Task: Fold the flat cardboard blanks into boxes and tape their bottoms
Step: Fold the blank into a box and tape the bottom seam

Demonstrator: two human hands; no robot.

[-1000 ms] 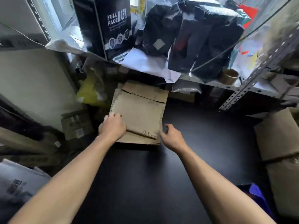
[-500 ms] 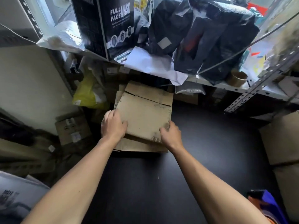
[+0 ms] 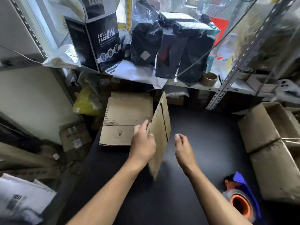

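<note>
Storeroom corner, cluttered: black worktop (image 3: 203, 135) under a metal shelf (image 3: 191, 86) carrying a "Full Face Mask" box (image 3: 100, 44), black bags (image 3: 172, 46) and a spent tape core (image 3: 208, 79). Stack of flat blanks (image 3: 125, 120) at my worktop's far left edge, within reach; finished cartons (image 3: 266, 143) at right; tape dispenser (image 3: 241, 200) near right, likely ready for the bottoms. One blank (image 3: 159, 135) stood on edge above the worktop, pinched by my left hand (image 3: 142, 143), presumably to spread it; right hand (image 3: 183, 148) just beside, fingers loose, holding nothing.
</note>
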